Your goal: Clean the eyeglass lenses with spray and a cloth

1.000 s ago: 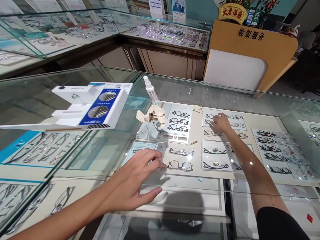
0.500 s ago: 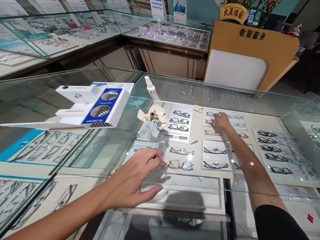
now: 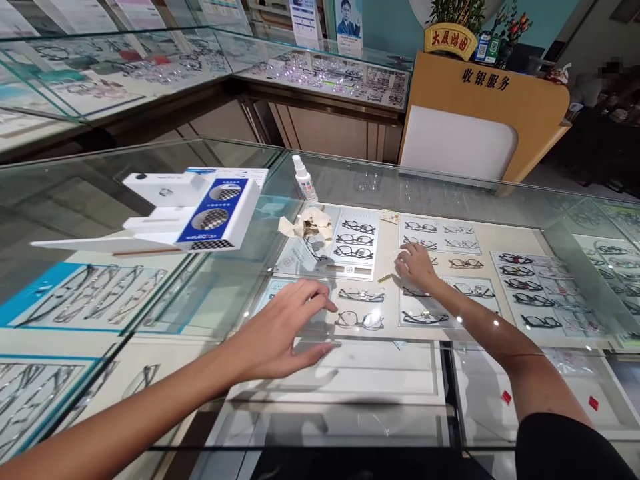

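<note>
My left hand (image 3: 287, 330) hovers palm down at the front of the glass display case, thumb and fingers apart and holding nothing. Just right of its fingertips lie clear-framed eyeglasses (image 3: 359, 321), with another pair (image 3: 361, 295) behind them. Farther right, my right hand (image 3: 417, 267) has its fingers loosely bent and slightly apart, with no object visible in them. It covers part of the eyeglasses beneath; whether it touches the glass top or a frame, I cannot tell. Dark eyeglasses (image 3: 421, 227) on a white card lie beyond it, and a thin gold strip (image 3: 385, 279) is left of it.
An opened blue-and-white box (image 3: 213, 217) stands on the glass at left. A white spray bottle (image 3: 305, 180) and a crumpled beige cloth (image 3: 307, 227) sit near the middle. White drawers (image 3: 350, 373) show below the front edge. A wooden counter (image 3: 480, 113) stands behind.
My right hand has moved left and nearer to me, away from the dark eyeglasses at the back. My left hand stays almost in place. The view has shifted slightly.
</note>
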A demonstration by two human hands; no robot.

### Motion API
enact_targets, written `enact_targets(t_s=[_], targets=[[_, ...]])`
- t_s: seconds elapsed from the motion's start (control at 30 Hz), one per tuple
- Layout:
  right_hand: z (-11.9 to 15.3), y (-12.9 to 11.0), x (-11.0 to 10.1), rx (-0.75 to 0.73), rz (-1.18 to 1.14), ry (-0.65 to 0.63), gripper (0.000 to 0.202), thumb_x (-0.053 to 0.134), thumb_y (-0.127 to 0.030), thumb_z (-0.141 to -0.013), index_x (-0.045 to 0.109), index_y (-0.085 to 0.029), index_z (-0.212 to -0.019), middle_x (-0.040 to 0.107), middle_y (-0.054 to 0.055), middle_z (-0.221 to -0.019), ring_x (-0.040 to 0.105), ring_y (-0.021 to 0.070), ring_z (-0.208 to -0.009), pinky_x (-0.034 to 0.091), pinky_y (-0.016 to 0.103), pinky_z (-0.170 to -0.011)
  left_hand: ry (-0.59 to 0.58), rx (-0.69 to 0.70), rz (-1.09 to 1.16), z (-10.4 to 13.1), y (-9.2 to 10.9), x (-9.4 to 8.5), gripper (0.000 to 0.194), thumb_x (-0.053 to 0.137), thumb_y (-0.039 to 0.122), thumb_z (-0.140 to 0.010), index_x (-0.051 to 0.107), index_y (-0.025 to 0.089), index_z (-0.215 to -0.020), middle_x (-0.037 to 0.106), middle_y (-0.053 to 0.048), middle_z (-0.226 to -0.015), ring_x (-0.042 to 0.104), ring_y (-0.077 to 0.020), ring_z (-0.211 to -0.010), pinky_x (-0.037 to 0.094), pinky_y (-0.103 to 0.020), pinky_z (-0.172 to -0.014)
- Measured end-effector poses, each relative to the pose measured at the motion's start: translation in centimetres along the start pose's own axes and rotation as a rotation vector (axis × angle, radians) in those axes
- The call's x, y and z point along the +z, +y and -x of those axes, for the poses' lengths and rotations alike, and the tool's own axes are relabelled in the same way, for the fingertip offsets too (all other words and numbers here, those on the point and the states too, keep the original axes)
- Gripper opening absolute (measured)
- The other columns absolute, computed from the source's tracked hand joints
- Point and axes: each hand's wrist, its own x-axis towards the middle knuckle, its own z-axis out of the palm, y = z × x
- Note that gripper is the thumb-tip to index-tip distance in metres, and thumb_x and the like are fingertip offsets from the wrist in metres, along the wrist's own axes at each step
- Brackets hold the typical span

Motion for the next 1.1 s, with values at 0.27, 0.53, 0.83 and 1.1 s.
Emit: enact_targets(t_s=[0.27,0.53,0.83,1.1], targets=[[6.6,-9.3,-2.1,-0.184,-0.145,-0.160,0.030,0.054,-0.033,-0.104,0.077,-0.015,-0.108,0.067,0.018,-0.138,0.054,0.0326,-0.131,0.042,0.050,-0.111,0.142,-0.183,0.409,-2.3,-0.4,-1.0,0.013,0.056,0.029,-0.090,0.052,0.022,-0.080,0.063,-0.003,-0.089,0.061,-0.0204,-0.088,0.049,-0.034,-0.083],[7.0,-14.7,-3.7,-0.055,0.005,-0.416,0.033,0.058,-0.034,-0.102,0.075,-0.014,-0.121,0.061,0.018,-0.147,0.052,0.0343,-0.133,0.043,0.046,-0.110,0.202,-0.273,0.507,-3.2,-0.8,-0.5,0.022,0.067,0.040,-0.082,0.064,0.020,-0.073,0.066,-0.001,-0.073,0.058,-0.0171,-0.073,0.044,-0.031,-0.070],[6.6,-13.3,-2.8,-0.079,0.074,-0.447,0.035,0.068,-0.037,-0.095,0.077,-0.015,-0.121,0.059,0.020,-0.152,0.050,0.0373,-0.142,0.042,0.050,-0.116,0.234,-0.272,-0.002,-3.6,-3.3,-2.3,0.013,0.057,0.028,-0.087,0.057,0.021,-0.075,0.068,-0.003,-0.075,0.058,-0.0180,-0.068,0.036,-0.033,-0.065],[2.4,-12.9,-0.7,-0.135,0.161,-0.493,0.039,0.080,-0.038,-0.082,0.080,-0.014,-0.113,0.067,0.021,-0.143,0.055,0.0403,-0.136,0.044,0.048,-0.109,0.290,-0.365,-0.049,-4.0,-3.1,-2.2,0.019,0.053,0.030,-0.093,0.052,0.022,-0.075,0.068,-0.004,-0.076,0.058,-0.0201,-0.070,0.034,-0.035,-0.063]])
